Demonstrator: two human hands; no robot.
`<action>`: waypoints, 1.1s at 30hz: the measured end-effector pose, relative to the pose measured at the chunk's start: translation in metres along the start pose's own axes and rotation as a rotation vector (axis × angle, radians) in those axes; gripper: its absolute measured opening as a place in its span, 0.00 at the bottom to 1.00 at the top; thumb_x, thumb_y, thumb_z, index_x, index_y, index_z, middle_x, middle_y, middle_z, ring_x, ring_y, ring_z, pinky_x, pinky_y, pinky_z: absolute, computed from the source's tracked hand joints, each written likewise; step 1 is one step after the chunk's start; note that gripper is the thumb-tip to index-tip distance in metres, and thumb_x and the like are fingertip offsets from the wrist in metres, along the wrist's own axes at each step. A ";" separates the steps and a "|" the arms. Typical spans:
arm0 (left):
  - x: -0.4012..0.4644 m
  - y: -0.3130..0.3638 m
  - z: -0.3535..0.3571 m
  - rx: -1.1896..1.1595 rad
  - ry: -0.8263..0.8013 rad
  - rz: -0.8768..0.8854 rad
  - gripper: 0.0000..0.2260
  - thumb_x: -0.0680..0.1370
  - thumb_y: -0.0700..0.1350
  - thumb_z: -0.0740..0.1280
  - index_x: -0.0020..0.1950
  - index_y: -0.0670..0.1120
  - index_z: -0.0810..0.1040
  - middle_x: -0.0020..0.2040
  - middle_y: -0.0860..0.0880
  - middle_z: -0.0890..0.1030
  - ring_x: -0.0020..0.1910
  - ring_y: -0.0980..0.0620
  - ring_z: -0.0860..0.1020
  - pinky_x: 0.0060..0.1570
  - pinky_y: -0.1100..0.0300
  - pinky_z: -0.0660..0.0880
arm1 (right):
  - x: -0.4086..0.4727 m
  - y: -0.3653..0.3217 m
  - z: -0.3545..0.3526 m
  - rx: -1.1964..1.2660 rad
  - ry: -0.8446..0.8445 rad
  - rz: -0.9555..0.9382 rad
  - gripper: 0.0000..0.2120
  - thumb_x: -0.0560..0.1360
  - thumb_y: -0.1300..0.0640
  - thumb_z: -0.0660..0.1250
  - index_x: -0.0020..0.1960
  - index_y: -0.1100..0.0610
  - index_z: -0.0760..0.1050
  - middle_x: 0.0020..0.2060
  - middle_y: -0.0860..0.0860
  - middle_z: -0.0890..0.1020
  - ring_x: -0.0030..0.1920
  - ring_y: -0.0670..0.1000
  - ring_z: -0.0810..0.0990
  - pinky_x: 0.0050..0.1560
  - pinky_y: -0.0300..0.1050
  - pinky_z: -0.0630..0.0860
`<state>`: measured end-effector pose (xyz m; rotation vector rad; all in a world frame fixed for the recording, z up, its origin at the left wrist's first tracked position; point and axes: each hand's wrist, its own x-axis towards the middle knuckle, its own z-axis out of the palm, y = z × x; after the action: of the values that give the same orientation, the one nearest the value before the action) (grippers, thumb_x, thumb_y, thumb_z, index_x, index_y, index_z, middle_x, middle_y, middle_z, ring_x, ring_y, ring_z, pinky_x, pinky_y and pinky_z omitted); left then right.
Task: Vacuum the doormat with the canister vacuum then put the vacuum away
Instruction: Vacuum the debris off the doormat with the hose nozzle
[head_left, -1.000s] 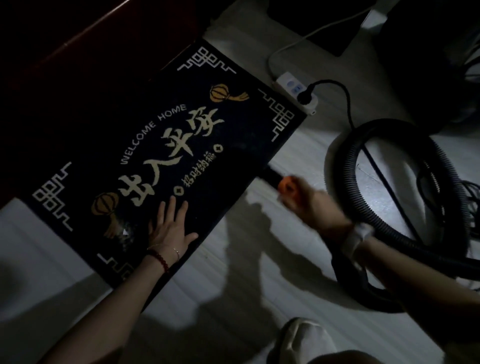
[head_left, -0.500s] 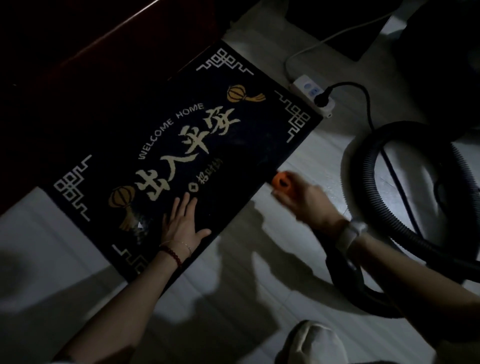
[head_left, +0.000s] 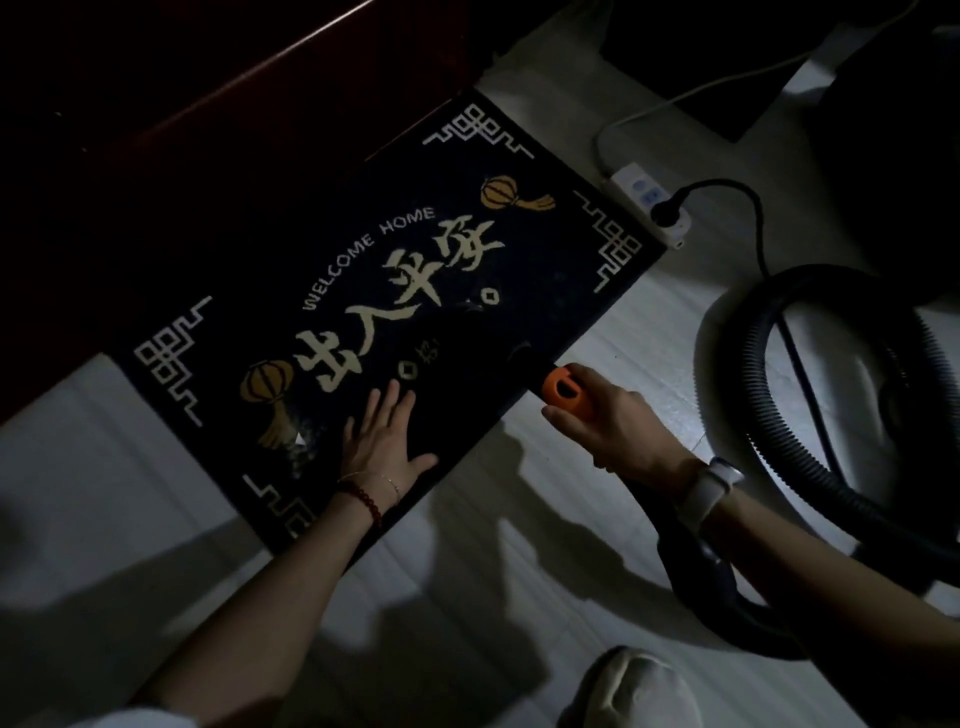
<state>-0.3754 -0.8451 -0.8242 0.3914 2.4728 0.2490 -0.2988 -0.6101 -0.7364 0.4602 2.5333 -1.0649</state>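
A dark doormat (head_left: 545, 270) with "WELCOME HOME", pale characters and orange lanterns lies slanted on the pale floor. My left hand (head_left: 387, 441) presses flat on its near edge, fingers spread. My right hand (head_left: 608, 421) grips the orange handle (head_left: 566, 392) of the vacuum hose. The dark nozzle (head_left: 519, 358) reaches from that handle onto the mat's right part and hides some of the small characters. The black ribbed hose (head_left: 737, 395) loops on the floor behind my right wrist. The canister itself is lost in the dark at the right.
A white power strip (head_left: 641, 192) with a black plug lies just beyond the mat's far right corner, its black cord running along the floor inside the hose loop. A dark red wooden edge (head_left: 260, 104) borders the mat's far side. A pale shoe (head_left: 634, 686) shows at the bottom.
My right hand has pushed the nozzle leftward from the floor onto the mat's right part. My left hand has stayed flat on the mat. The view has shifted slightly.
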 end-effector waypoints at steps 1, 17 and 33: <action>0.000 0.000 -0.001 -0.001 0.000 -0.001 0.36 0.76 0.54 0.65 0.76 0.50 0.46 0.77 0.51 0.40 0.76 0.50 0.40 0.73 0.46 0.45 | 0.002 -0.001 0.000 0.008 -0.007 0.014 0.26 0.75 0.45 0.63 0.70 0.50 0.62 0.51 0.53 0.78 0.29 0.48 0.76 0.30 0.37 0.76; -0.028 -0.033 -0.004 -0.302 0.204 0.007 0.27 0.75 0.43 0.68 0.73 0.44 0.63 0.77 0.46 0.53 0.77 0.47 0.45 0.75 0.49 0.48 | 0.002 -0.015 0.017 -0.081 0.070 0.040 0.25 0.75 0.44 0.63 0.69 0.50 0.62 0.54 0.57 0.80 0.43 0.57 0.80 0.47 0.54 0.79; -0.100 -0.134 0.011 -0.161 0.005 -0.332 0.53 0.68 0.60 0.72 0.75 0.47 0.35 0.76 0.50 0.33 0.74 0.48 0.32 0.72 0.39 0.38 | 0.022 -0.085 0.087 -0.255 -0.115 -0.177 0.28 0.75 0.42 0.61 0.72 0.51 0.59 0.57 0.58 0.78 0.53 0.59 0.78 0.52 0.51 0.76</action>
<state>-0.3217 -1.0035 -0.8141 -0.0886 2.4532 0.3061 -0.3375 -0.7268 -0.7504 0.1039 2.5950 -0.7837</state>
